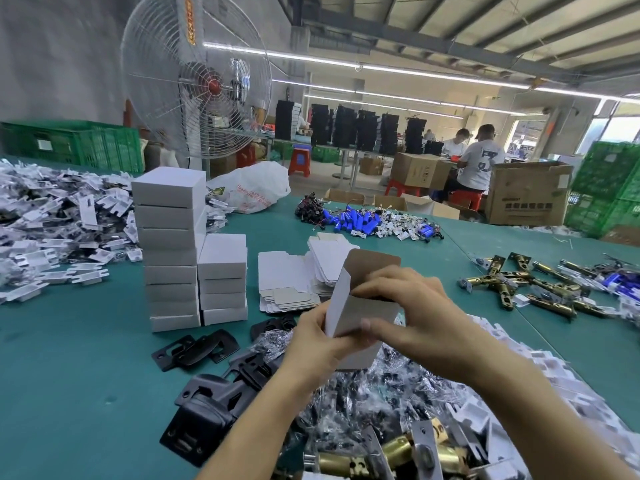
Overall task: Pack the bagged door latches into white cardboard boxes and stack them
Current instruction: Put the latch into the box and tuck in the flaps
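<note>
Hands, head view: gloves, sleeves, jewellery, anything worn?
Nothing worn. The left hand and right hand are bare: no gloves, rings or tape. The left forearm and right forearm are bare too, with no watch, wristband or sleeve up to the frame edge.

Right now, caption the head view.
Left hand and right hand hold an open white box above bagged latches, beside stacked boxes.

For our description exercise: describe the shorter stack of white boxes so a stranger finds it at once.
Find the big fan, upper left. Before it, on the green table, stands a tall stack of white boxes. The shorter stack sits against its right side, clearly lower.
</note>
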Demonstrator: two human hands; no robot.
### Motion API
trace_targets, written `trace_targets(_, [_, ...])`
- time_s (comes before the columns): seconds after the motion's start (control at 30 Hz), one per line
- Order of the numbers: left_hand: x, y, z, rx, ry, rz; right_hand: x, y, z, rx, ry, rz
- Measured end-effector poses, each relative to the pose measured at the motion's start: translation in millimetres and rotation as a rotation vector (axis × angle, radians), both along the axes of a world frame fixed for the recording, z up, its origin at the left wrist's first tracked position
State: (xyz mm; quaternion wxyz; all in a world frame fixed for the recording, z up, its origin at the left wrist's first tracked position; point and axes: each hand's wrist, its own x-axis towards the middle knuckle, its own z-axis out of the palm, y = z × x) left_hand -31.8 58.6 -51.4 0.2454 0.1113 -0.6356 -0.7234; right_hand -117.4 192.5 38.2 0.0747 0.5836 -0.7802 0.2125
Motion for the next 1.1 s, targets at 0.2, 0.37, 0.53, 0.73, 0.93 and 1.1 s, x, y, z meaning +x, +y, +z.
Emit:
trace_targets(0.2, [0,0,-1,0.047,-0.080,-0.050,-14,15,-36,-0.651,-0.467,-0.075])
trace_targets(0.37, [1,2,-2,0.012,-0.048,-0.158,-14,13,-62,-0.605,-0.811,0.105])
trace_targets(0.53, [-2,3,-8,-0.252,-0.069,0.016,-21,11,-81,-0.511,-0.673,-0.028])
trace_targets(0.73, [-4,-2,-8,-0.402,0.040,0.255,-27,14,-84,-0.460,-0.676,-0.021])
trace_targets(0.93, [-6,0,-9,-0.401,-0.014,0.152,-35,18,-84,-0.411,-0.739,-0.033])
trace_targets(1.1, [-5,2,-5,-0.394,0.013,0.137,-26,17,-85,-0.531,-0.705,0.025])
